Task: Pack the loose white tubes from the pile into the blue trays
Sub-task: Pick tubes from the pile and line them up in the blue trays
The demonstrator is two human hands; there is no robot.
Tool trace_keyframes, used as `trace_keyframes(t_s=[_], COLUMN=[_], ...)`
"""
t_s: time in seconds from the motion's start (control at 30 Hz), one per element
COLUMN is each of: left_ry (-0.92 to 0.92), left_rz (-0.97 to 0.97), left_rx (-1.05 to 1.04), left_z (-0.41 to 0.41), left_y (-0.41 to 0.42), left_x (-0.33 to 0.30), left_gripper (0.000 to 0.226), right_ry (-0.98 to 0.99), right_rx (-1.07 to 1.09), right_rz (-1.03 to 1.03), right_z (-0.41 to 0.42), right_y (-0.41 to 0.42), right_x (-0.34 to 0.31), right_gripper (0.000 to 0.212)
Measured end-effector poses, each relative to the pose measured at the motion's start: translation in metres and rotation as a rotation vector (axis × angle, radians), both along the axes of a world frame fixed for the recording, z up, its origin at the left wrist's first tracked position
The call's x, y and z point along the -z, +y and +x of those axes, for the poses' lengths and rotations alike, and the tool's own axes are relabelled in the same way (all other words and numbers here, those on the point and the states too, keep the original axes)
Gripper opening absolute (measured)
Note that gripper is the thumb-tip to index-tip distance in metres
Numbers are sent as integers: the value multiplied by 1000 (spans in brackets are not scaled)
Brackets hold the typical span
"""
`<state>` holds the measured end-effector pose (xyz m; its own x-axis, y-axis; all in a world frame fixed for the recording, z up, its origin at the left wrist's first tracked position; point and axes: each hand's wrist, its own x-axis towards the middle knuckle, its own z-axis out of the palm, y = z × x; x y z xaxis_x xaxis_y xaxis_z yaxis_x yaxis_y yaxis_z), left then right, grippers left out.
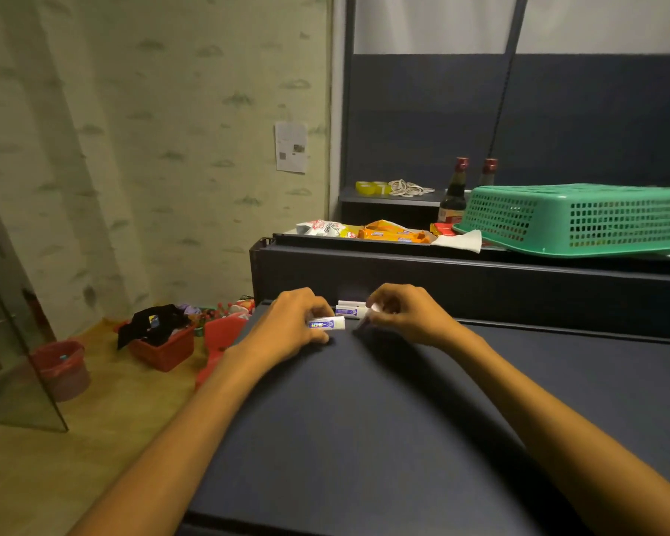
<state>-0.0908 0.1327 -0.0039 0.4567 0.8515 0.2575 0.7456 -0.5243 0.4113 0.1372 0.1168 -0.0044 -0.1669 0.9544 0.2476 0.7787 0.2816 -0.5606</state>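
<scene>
Two white tubes (351,308) lying against the back wall of the dark blue shelf (403,419), just between the hands. One more white tube with blue print (327,323) pinched in the left hand (293,326), fingers curled round it, tube roughly level and pointing right. Another pale tube (369,315) apparently gripped in the right hand (405,315), fingers curled, but blurred there, so hard to be sure of its angle. No blue trays anywhere in view, and no large pile either; only these few tubes.

Probably picking up or sorting the tubes before packing. Best done by keeping each tube level, printed side the same way, and gathering the two at the wall before carrying any off. Worth locating the tray first, since nothing shows where it sits.

Further out: green basket (581,220) upturned on the upper ledge, snack packets (387,230) beside it, two dark bottles (455,195) behind, rubber bands (409,187) on the far shelf. Red bin (163,350) and red bucket (64,367) down on the floor at left.
</scene>
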Motion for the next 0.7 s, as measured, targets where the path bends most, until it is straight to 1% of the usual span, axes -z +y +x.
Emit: trace_keyframes(t_s=[0.13,0.23,0.37,0.43,0.5,0.57,0.63,0.7], left_ry=[-68,-120,-172,-184,-160,-138,-156,-187], left_rz=[4,28,33,39,45,20,-6,-19], left_rx=[58,70,128,160,164,196,245,268], left_z=[-2,-3,0,2,4,6,7,8], left_y=[-15,-27,-43,-50,-59,-67,-74,-80], left_x=[1,6,7,7,6,4,2,2], left_gripper=[33,30,38,44,47,46,40,34], right_ry=[256,430,534,609,636,592,547,544], right_rx=[36,49,115,165,183,194,191,174], right_rz=[-3,-23,-26,-22,-16,-12,-7,5], right_z=[16,24,25,23,23,23,22,21], right_y=[-32,-56,-84,-97,-110,-123,-135,-145], right_x=[-3,0,7,9,10,10,9,7], right_gripper=[13,16,26,27,22,19,20,23])
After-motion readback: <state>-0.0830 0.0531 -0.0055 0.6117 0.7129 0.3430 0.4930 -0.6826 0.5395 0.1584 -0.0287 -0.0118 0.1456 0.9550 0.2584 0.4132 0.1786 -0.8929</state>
